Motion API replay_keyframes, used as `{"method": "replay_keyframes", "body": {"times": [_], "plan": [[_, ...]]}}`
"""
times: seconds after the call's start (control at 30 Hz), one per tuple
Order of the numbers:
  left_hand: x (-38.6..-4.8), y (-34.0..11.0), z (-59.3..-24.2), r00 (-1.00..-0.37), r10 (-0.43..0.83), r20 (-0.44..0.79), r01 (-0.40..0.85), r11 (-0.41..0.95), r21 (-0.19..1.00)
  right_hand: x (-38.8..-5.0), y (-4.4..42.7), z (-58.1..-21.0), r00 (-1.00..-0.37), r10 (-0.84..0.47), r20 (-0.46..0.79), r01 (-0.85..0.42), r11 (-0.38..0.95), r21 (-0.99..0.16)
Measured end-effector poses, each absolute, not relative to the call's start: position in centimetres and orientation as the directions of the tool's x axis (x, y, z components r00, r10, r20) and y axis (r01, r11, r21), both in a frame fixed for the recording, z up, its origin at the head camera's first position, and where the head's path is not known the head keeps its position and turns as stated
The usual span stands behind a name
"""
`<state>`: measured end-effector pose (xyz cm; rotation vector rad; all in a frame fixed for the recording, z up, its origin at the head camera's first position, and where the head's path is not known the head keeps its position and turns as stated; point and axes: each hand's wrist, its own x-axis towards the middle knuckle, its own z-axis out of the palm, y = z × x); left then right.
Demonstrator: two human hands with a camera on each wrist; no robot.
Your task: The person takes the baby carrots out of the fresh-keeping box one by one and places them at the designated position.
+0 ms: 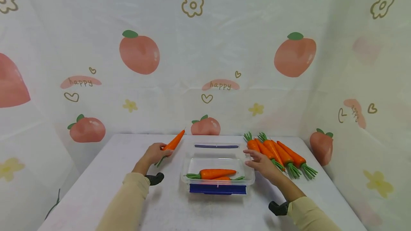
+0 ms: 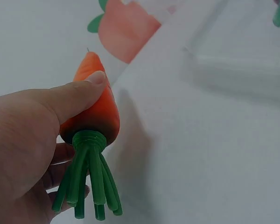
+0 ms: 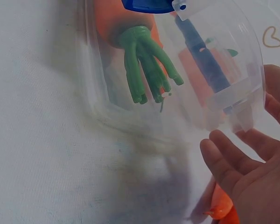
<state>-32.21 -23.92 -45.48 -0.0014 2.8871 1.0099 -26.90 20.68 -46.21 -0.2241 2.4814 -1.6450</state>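
Note:
My left hand (image 1: 157,153) grips an orange carrot (image 1: 174,141) off to the left of a clear plastic box (image 1: 183,174). In the left wrist view the thumb (image 2: 81,95) lies across the carrot's orange body, and its green stems (image 2: 91,172) point down. Inside the box lie two carrots (image 1: 218,173), one in front of the other. At the box's right side is my right hand (image 1: 261,163), its fingers spread and loosely bent, gripping nothing. Its fingertips (image 3: 221,140) are close to the box's clear corner; whether they touch it I cannot tell.
Several carrots (image 1: 297,158) lie in a pile at the table's back right, just beyond my right hand. A blue clip (image 1: 217,189) hangs on the box's front, and a blue strip (image 1: 216,147) runs along its back. A printed cloth (image 1: 167,109) hangs behind the white table (image 1: 173,209).

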Motion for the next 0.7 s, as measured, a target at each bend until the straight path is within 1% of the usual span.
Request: {"method": "replay_keyframes", "body": {"times": [0.47,0.7], "plan": [[-31.9,-24.0,-46.8,-0.984,-0.048,-0.173,-0.136,0.825,0.548,-27.1,20.7,-46.3,-0.974,-0.224,-0.045,-0.044,0.378,-0.925],[-31.9,-23.8,-47.0,-0.979,-0.054,-0.194,-0.152,0.832,0.534,-27.1,20.8,-46.4,-0.974,-0.223,-0.044,-0.043,0.372,-0.927]]}}
